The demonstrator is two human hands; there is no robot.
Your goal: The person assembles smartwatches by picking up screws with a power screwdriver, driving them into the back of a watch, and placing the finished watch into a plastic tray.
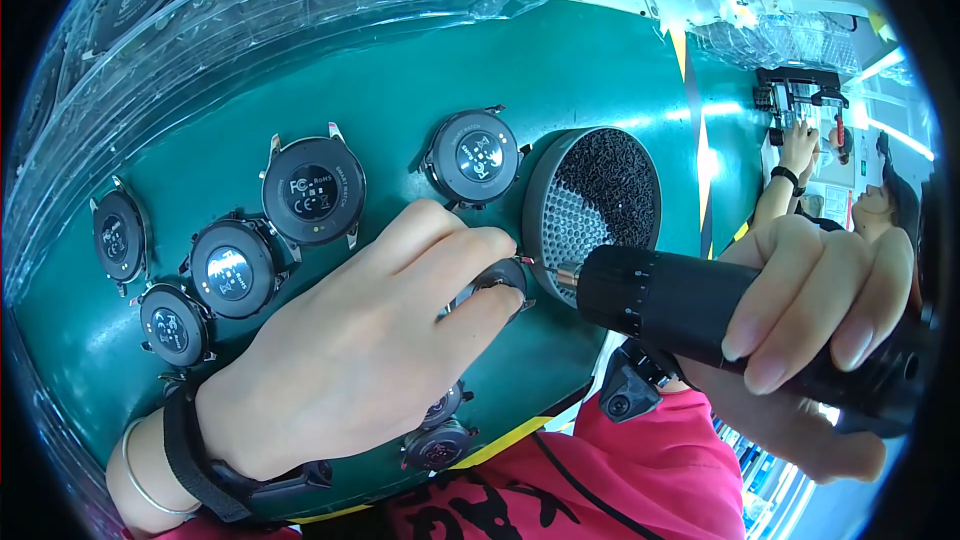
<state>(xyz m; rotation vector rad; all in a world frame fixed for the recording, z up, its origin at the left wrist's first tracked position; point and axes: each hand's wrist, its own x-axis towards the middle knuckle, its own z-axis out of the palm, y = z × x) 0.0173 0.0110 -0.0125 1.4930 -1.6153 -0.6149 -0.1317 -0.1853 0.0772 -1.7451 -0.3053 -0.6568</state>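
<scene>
My left hand (350, 340) reaches across the green mat, thumb and forefinger closed on the edge of a dark smartwatch case (500, 276) mostly covered by the fingers. My right hand (815, 315) is wrapped round a black electric screwdriver (660, 300), held nearly level and pointing left. Its thin bit ends by the edge of the held case; whether it touches a screw is too small to tell. Just beyond the bit stands a round grey dish (538, 190) with a perforated floor, partly covered by small black screws (615, 175).
Several smartwatch cases lie back-up to the left, including one (315, 190) behind my hand and another (475, 158) beside the dish. Clear plastic trays (400, 0) line the far left. A co-worker's hand (797, 150) is at far right. A small black camera (628, 398) hangs below the screwdriver.
</scene>
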